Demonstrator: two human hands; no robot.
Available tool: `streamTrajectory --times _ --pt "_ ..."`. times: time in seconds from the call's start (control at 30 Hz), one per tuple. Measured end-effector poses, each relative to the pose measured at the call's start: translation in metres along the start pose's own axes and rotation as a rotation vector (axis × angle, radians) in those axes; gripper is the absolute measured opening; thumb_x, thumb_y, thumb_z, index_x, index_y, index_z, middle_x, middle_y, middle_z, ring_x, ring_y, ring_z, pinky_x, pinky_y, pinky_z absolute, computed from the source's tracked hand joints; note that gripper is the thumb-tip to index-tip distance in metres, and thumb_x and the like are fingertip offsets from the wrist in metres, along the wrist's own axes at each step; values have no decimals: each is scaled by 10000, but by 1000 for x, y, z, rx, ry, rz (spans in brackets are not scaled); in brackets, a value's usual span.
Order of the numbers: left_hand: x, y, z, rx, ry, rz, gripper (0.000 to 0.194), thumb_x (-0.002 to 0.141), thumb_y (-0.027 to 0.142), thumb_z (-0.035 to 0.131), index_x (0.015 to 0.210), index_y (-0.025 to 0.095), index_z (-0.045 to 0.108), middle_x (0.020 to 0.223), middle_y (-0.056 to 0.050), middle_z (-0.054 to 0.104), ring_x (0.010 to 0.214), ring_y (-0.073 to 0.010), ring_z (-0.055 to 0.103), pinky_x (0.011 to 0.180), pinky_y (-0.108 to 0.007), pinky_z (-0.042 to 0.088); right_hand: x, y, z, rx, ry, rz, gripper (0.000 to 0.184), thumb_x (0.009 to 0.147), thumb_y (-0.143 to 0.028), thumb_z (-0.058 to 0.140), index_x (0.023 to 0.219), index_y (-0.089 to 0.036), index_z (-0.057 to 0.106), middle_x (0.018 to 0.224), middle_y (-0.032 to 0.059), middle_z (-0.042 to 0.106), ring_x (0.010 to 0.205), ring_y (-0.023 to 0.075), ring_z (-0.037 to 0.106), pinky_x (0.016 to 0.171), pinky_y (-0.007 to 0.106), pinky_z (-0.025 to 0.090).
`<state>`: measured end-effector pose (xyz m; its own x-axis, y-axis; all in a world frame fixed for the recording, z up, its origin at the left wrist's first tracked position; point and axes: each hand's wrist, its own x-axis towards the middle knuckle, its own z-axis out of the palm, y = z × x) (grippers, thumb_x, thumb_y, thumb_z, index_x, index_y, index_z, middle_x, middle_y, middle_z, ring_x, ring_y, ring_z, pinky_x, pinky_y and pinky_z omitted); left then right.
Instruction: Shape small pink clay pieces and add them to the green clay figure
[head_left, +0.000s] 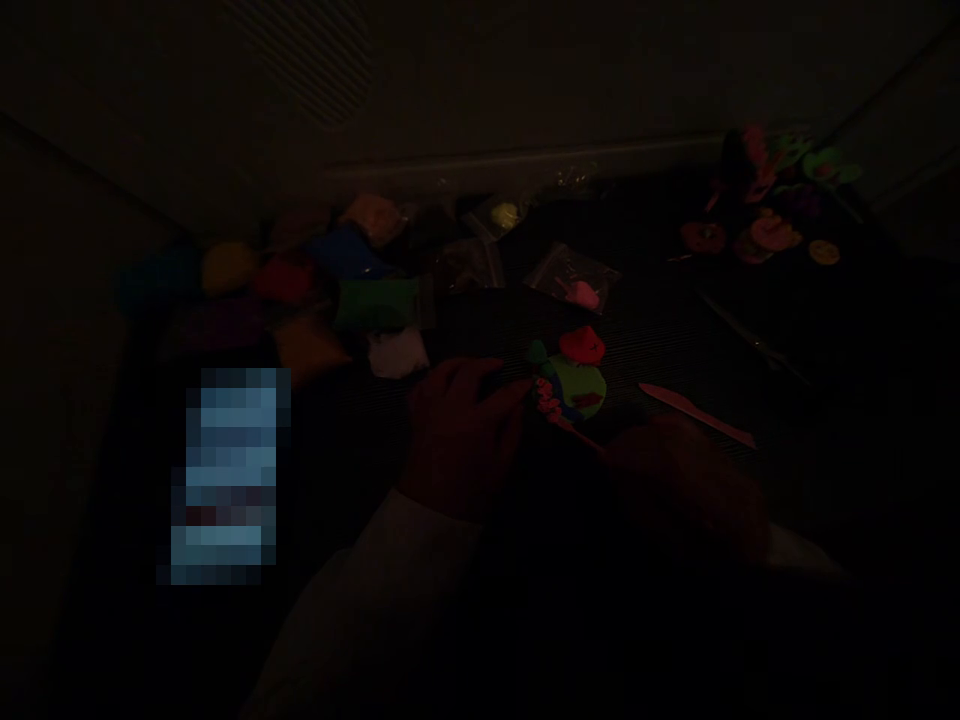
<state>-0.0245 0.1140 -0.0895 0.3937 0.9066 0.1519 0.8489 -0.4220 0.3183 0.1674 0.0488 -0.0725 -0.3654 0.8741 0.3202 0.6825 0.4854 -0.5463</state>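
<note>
The scene is very dark. A small modelling-clay figure (576,388) lies on the dark table, with a light green round body, blue and pinkish-red bits, and a red cap-like piece (582,345) at its top. My left hand (466,430) rests just left of it, fingers apart, one fingertip reaching or nearly touching its edge. In my right hand (686,485), dim and partly lost in shadow, is a thin pinkish modelling tool (586,437), its tip at the figure's lower left. A pink plastic knife (697,413) lies beyond the right hand.
Several bags of coloured clay (379,303) crowd the back left. A clear bag with pink clay (581,292) lies behind the figure. Finished-looking clay pieces (772,235) stand back right, near a long thin tool (750,335). A lit, pixelated screen (231,470) is at left.
</note>
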Motion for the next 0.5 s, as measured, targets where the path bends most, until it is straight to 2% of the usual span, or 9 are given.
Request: streamTrajectory --times 0.07,0.3,0.5 --pt "0 0 0 3 -5 5 261 728 265 482 970 307 569 1079 -22 514 1017 -232 405 812 -423 321 0 -1 -1 8 19 1 190 786 -168 382 847 -200 559 811 7 622 752 110 557 695 280 403" --pt "0 0 0 1 6 18 262 724 253 488 969 301 569 1079 -23 512 1019 -228 401 819 -415 318 -4 5 2 -35 -53 -19 193 783 -192 408 905 -169 556 819 25 608 769 108 537 685 259 411" --pt "0 0 1 2 7 8 253 728 264 483 960 305 573 1077 -18 516 1013 -222 409 815 -407 321 -5 3 5 -17 -61 54 209 788 -185 386 895 -195 566 828 18 615 773 118 548 702 272 411"
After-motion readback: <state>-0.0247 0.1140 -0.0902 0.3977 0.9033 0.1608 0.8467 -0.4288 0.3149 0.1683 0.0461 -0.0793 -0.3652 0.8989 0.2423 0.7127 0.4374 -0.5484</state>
